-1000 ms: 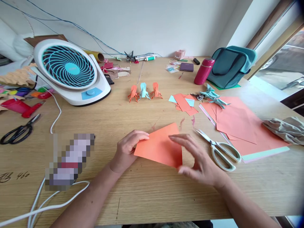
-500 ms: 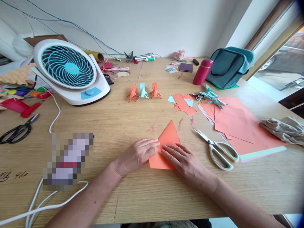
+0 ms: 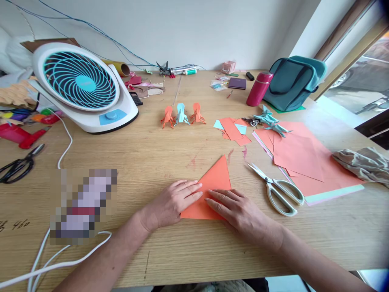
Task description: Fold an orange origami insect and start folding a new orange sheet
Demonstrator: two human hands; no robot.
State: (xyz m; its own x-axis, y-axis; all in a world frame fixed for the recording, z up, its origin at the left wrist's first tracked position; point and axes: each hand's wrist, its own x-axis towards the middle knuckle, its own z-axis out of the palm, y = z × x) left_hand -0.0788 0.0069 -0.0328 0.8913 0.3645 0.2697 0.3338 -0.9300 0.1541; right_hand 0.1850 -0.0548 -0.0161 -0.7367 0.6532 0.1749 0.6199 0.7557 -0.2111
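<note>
An orange paper folded into a triangle [image 3: 216, 178] lies flat on the wooden table [image 3: 170, 150] in front of me. My left hand [image 3: 173, 202] rests palm down on its left edge, fingers stretched out flat. My right hand [image 3: 240, 213] lies flat over its lower right part, fingers spread and pressing the paper. Neither hand grips anything. White-handled scissors [image 3: 278, 190] lie just right of my right hand.
A white and teal fan [image 3: 82, 89] stands back left with a white cable [image 3: 65, 150]. Three small folded paper figures [image 3: 180, 114] sit mid-table. Orange sheets [image 3: 304, 156] and scraps [image 3: 232, 130] lie right, with a pink bottle [image 3: 258, 89], a teal bag [image 3: 293, 83], and black scissors [image 3: 18, 165] far left.
The orange sheet was folded from a flat rectangle into a triangle. Both hands dropped onto it and now lie flat; the left hand slid slightly left along the fold.
</note>
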